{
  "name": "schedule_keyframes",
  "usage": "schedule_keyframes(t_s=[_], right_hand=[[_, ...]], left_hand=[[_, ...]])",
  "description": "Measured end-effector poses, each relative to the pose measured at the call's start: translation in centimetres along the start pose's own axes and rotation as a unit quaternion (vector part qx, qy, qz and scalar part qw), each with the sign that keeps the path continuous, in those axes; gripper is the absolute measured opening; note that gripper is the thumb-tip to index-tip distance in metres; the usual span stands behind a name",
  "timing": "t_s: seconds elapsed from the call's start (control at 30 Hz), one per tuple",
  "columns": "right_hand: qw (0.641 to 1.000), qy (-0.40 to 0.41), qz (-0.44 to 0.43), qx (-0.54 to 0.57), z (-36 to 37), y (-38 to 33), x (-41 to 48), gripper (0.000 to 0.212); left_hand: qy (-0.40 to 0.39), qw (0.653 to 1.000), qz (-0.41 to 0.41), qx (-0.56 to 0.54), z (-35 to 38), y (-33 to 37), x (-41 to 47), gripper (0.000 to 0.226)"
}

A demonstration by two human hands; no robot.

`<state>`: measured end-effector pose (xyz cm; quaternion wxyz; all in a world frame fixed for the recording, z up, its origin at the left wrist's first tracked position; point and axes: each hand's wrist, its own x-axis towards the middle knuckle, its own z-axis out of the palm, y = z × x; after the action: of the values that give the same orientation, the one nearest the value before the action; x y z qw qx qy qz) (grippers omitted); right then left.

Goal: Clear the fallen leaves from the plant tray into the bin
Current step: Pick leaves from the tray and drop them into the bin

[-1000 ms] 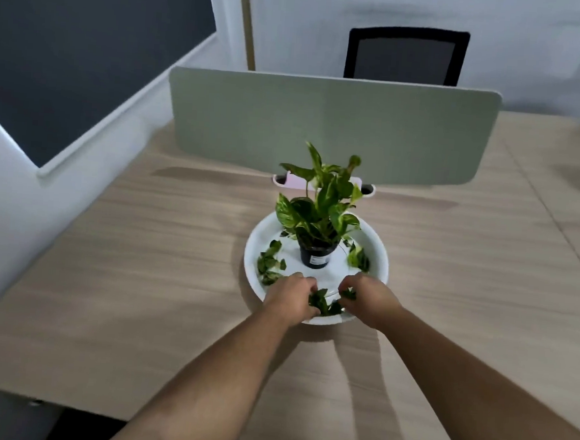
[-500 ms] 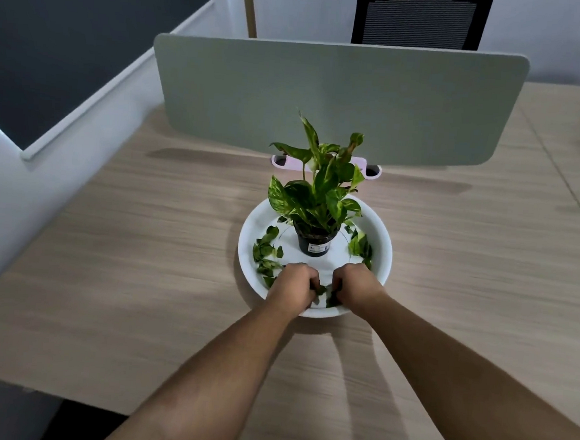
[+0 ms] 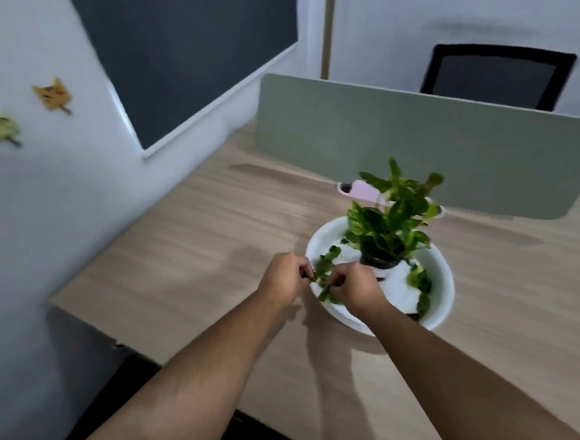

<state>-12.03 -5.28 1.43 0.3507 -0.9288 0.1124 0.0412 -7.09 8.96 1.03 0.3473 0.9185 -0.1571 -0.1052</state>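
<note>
A round white plant tray [image 3: 442,301] sits on the wooden desk with a small potted plant [image 3: 389,223] in a black pot at its middle. Fallen green leaves [image 3: 419,285] lie on the tray's right side, and more rest near its left rim. My left hand [image 3: 284,278] and my right hand [image 3: 354,286] are fisted side by side over the tray's near left rim. A bunch of green leaves [image 3: 322,277] sticks out between them, gripped by both. No bin is in view.
A grey-green divider panel [image 3: 424,143] stands behind the tray, with a pink object [image 3: 362,190] at its foot. A black chair [image 3: 497,76] is beyond it. The wall [image 3: 42,202] with a dark board runs along the desk's left edge [image 3: 85,284].
The view has swung left, so the tray now lies to the right. Both hands have lifted slightly and shifted to the tray's left rim, holding the gathered leaves between them.
</note>
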Motion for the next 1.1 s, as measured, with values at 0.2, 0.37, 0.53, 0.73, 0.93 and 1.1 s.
schedule_keyframes(t_s=[0.2,0.37,0.53,0.73,0.93,1.1], right_hand=[[0.988,-0.088,-0.127,0.000,8.9,-13.0,0.9,0.012],[0.960,-0.184,-0.209,-0.026,19.1,-22.6,-1.1,0.011],[0.928,-0.272,-0.246,-0.066,29.0,-26.6,-3.6,0.012],[0.911,-0.327,-0.220,-0.118,37.6,-25.9,-4.3,0.013],[0.922,-0.338,-0.160,-0.102,43.0,-24.4,-4.4,0.012],[0.905,-0.381,-0.157,-0.108,44.8,-24.0,-4.0,0.038]], left_hand=[[0.116,0.986,-0.124,0.011,-11.7,-11.1,-7.0,0.010],[0.172,0.948,-0.267,0.005,-17.1,-21.6,-15.9,0.010],[0.158,0.914,-0.375,-0.006,-17.6,-30.4,-23.5,0.016],[0.124,0.892,-0.431,-0.055,-14.0,-37.6,-27.6,0.010],[0.118,0.883,-0.446,-0.085,-11.6,-42.3,-28.4,0.006],[0.096,0.886,-0.443,-0.098,-11.5,-44.4,-28.3,0.028]])
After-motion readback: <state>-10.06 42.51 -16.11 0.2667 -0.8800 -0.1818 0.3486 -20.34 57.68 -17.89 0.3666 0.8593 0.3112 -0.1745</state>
